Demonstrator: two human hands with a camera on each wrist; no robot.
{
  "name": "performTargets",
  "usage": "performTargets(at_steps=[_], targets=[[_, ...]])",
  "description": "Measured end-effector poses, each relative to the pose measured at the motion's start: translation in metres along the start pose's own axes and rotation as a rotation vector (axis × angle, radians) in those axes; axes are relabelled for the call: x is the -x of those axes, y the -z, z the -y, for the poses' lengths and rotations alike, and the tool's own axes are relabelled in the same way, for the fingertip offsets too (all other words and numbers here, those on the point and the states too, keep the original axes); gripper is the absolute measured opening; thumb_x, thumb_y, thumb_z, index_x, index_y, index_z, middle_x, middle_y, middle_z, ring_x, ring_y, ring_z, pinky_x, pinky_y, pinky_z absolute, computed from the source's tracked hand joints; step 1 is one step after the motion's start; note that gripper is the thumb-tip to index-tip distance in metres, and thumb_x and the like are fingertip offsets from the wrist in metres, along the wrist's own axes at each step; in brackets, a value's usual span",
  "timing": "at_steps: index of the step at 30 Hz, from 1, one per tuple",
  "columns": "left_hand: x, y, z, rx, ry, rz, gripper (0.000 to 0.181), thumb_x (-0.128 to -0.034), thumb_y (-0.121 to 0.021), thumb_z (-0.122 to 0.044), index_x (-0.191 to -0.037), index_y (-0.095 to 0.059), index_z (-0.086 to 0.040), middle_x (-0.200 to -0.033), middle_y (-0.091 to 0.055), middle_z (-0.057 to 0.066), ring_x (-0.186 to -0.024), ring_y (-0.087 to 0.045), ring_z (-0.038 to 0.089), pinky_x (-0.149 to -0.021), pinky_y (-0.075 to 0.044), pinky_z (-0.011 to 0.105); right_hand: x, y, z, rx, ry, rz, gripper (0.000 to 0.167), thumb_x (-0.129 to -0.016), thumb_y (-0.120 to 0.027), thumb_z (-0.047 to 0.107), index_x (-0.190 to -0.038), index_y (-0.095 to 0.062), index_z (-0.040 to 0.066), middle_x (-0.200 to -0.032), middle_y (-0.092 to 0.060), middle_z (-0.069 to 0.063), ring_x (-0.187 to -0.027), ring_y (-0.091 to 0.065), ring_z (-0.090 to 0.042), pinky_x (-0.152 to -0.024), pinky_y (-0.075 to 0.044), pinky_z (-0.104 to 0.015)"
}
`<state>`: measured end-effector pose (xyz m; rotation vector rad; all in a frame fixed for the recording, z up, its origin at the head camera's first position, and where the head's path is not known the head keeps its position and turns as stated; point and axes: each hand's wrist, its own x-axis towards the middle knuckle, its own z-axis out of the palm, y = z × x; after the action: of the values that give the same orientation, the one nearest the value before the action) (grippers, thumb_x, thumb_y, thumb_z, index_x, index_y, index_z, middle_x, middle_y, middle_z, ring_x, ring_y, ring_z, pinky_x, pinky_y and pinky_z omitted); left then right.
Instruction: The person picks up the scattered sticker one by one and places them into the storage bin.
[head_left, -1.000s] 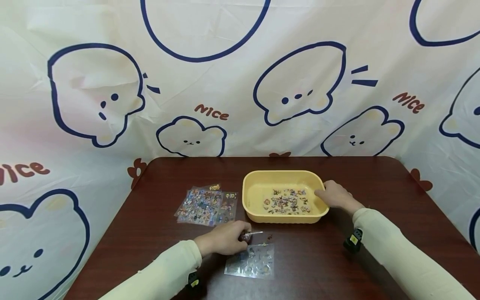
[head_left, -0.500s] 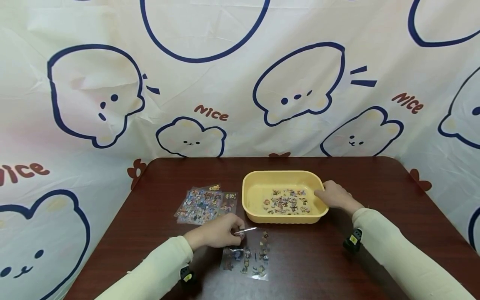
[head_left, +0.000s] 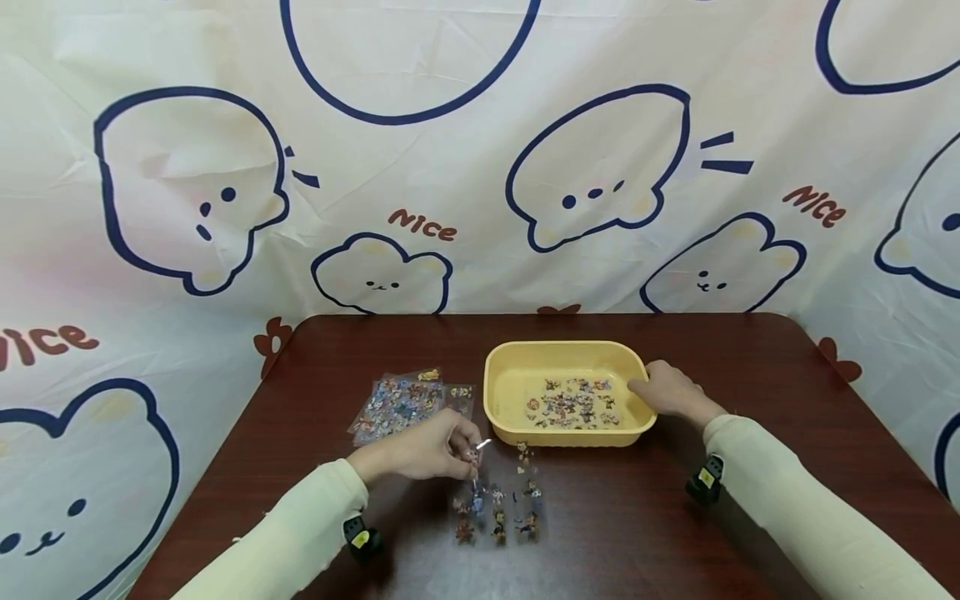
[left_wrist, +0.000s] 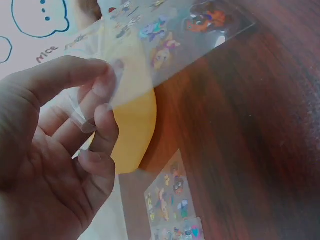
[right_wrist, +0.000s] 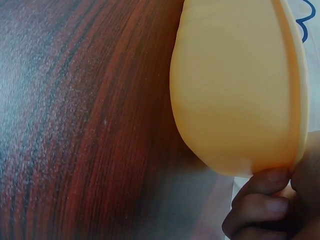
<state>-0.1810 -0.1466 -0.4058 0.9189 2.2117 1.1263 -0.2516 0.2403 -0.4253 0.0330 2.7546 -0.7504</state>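
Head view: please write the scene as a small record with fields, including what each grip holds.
Left grip: pinches a clear printed sheet
Right grip: holds the yellow tub by its right end
In the tub: small colourful figures, sheet count unclear
Left of the tub: overlapping printed sheets
Table: dark reddish-brown
Backdrop: pale, with blue cartoon outlines

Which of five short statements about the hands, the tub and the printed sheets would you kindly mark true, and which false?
1. The left-hand grip pinches a clear printed sheet. True.
2. Overlapping printed sheets lie to the left of the yellow tub. True.
3. Nothing lies inside the tub. False: at least one piece of printed sheeting lies in it.
4. The right-hand grip is apart from the tub. False: it holds the tub's right end.
5. The table is dark reddish-brown. True.
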Motion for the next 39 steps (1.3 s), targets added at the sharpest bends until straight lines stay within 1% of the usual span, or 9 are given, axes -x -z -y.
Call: performTargets(at_steps=[7, 14, 18, 21, 25, 28, 30, 33, 39], targets=[[-0.003, 0.005, -0.004, 0.067, -0.026, -0.047, 0.013, -0.0857, -0.073, 0.0, -0.094, -0.066, 0.006, -0.083, -0.073, 0.012, -0.074, -0.066, 0.006, -0.066, -0.054, 0.021, 0.0, -0.001, 0.0, -0.011, -0.003, 0.008, 0.033, -0.1, -0.048, 0.028, -0.1, -0.063, -0.001, -0.071, -0.064, -0.007, -0.058, -0.062, -0.014, -0.054, -0.049, -0.028], [-0.008, 0.008, -0.007, 0.139, -0.046, -0.123, 0.01, -0.0895, -0.069, -0.001, -0.096, -0.068, 0.007, -0.091, -0.074, 0.024, -0.081, -0.071, 0.023, -0.068, -0.055, 0.023, -0.001, -0.001, -0.001, 0.001, 0.001, 0.002, 0.033, -0.1, -0.048, 0.028, -0.1, -0.064, -0.001, -0.072, -0.064, -0.007, -0.058, -0.062, -0.014, -0.055, -0.048, -0.029], [-0.009, 0.011, -0.01, 0.162, -0.033, -0.182, 0.008, -0.0902, -0.069, -0.001, -0.095, -0.068, 0.005, -0.091, -0.075, 0.023, -0.075, -0.069, 0.015, -0.062, -0.052, 0.021, -0.001, -0.001, -0.001, 0.005, 0.003, 0.001, 0.033, -0.1, -0.048, 0.028, -0.101, -0.064, -0.001, -0.072, -0.064, -0.007, -0.058, -0.062, -0.014, -0.055, -0.048, -0.028], [-0.01, 0.014, -0.013, 0.172, -0.022, -0.229, 0.008, -0.0902, -0.07, -0.003, -0.094, -0.068, 0.003, -0.089, -0.075, 0.022, -0.062, -0.058, 0.006, -0.053, -0.043, 0.02, 0.0, 0.0, 0.0, 0.002, 0.005, 0.004, 0.034, -0.1, -0.048, 0.028, -0.101, -0.063, -0.002, -0.071, -0.064, -0.007, -0.058, -0.062, -0.014, -0.055, -0.048, -0.028], [-0.013, 0.016, -0.013, 0.195, -0.022, -0.285, 0.011, -0.0886, -0.072, -0.004, -0.094, -0.068, 0.005, -0.086, -0.074, 0.026, -0.054, -0.048, 0.005, -0.049, -0.036, 0.021, 0.002, 0.0, 0.002, 0.001, 0.001, 0.004, 0.033, -0.101, -0.048, 0.028, -0.099, -0.063, -0.001, -0.071, -0.063, -0.007, -0.058, -0.062, -0.014, -0.055, -0.048, -0.028], [-0.016, 0.018, -0.013, 0.22, -0.027, -0.323, 0.012, -0.0871, -0.073, -0.002, -0.094, -0.068, 0.007, -0.082, -0.074, 0.022, -0.056, -0.052, 0.006, -0.049, -0.038, 0.021, 0.003, 0.001, 0.002, 0.005, 0.002, 0.0, 0.032, -0.101, -0.049, 0.028, -0.098, -0.063, -0.001, -0.07, -0.062, -0.006, -0.059, -0.062, -0.014, -0.055, -0.047, -0.029], [-0.017, 0.019, -0.014, 0.231, -0.02, -0.345, 0.012, -0.0868, -0.073, -0.001, -0.094, -0.068, 0.007, -0.078, -0.075, 0.014, -0.058, -0.055, 0.007, -0.05, -0.04, 0.021, 0.003, 0.001, 0.002, 0.006, 0.002, 0.0, 0.033, -0.101, -0.048, 0.028, -0.098, -0.063, -0.001, -0.07, -0.062, -0.006, -0.059, -0.062, -0.014, -0.055, -0.047, -0.029], [-0.017, 0.02, -0.016, 0.252, 0.021, -0.383, 0.015, -0.0869, -0.074, -0.003, -0.097, -0.069, 0.007, -0.079, -0.076, 0.007, -0.064, -0.06, 0.007, -0.055, -0.044, 0.021, 0.002, 0.001, 0.002, 0.001, 0.0, 0.003, 0.033, -0.1, -0.048, 0.028, -0.1, -0.063, -0.002, -0.071, -0.063, -0.006, -0.059, -0.062, -0.014, -0.055, -0.048, -0.029], [-0.022, 0.022, -0.015, 0.272, 0.068, -0.475, 0.013, -0.0892, -0.073, -0.009, -0.094, -0.069, 0.002, -0.071, -0.071, -0.003, -0.06, -0.052, 0.006, -0.054, -0.041, 0.022, 0.003, 0.002, 0.002, -0.002, -0.002, 0.007, 0.034, -0.1, -0.048, 0.028, -0.102, -0.063, -0.003, -0.072, -0.063, -0.007, -0.059, -0.062, -0.014, -0.055, -0.049, -0.03]])
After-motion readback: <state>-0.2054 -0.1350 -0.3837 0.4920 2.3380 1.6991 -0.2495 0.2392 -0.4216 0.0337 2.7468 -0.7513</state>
